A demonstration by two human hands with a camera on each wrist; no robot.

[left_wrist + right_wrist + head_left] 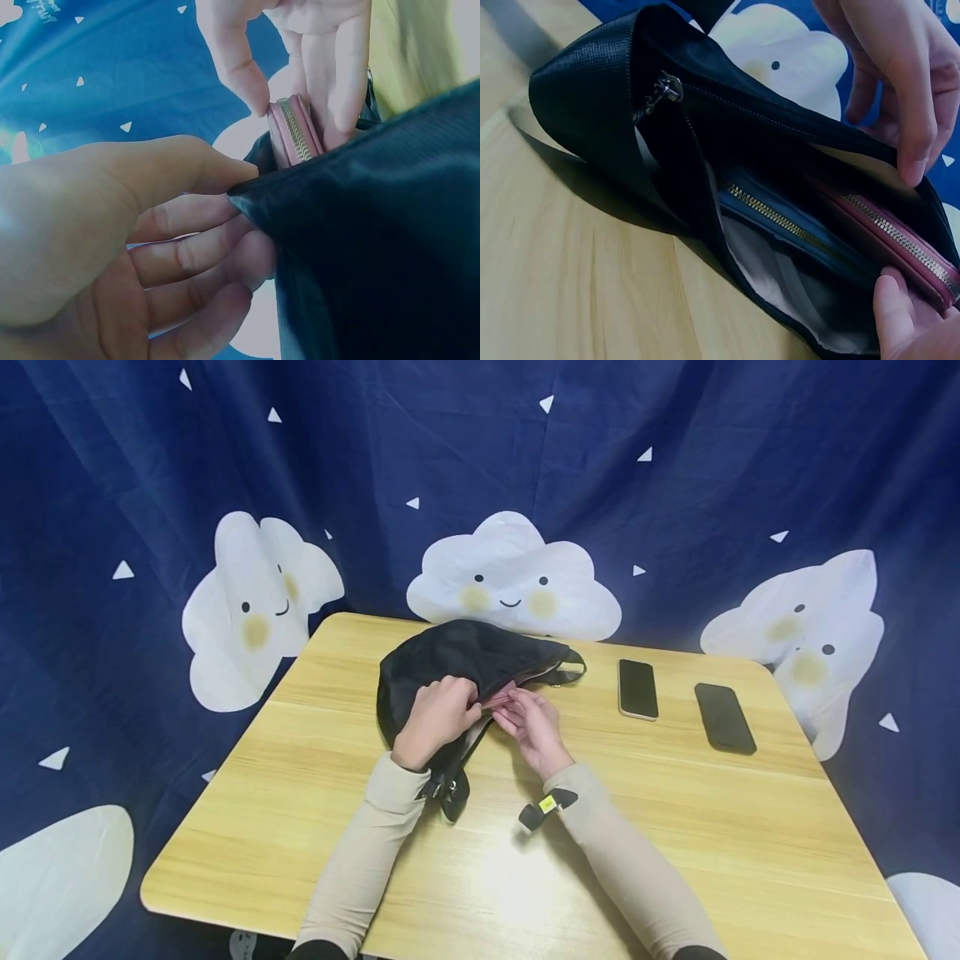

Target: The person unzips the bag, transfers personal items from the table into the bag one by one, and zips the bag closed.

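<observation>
Table (247,843): wood-grained with rounded corners; stretches from the near side to the curtain.
Sleeves (360,860): beige; reach in from the near edge.
Wrist device (547,806): black with a yellow label; sits by the right cuff.
Right hand (531,727): grasps the pink pouch, thumb against one side and fingers against the other, at the right of the bag's opening.
Left hand (442,710): pinches the rim of the black bag between thumb and fingers, on the left.
Pink pouch (292,131): zipped along its edge; lies partly inside the bag's opening, one end out at the right hand's fingertips, to the right of the left hand and near it.
Blue-grey zipped item (780,225): lies inside the bag beside the pink pouch.
Black bag (480,652): soft and slumped on the table; gapes toward the right, showing pale lining; carries a loop (573,668) at the far right end.
Right phone (725,718): dark; lies flat, well apart from the bag.
Left phone (637,689): black with a pale edge; lies flat between the bag and the right phone.
Curtain (480,452): deep blue, printed with white clouds and triangles; hangs behind the far edge.
</observation>
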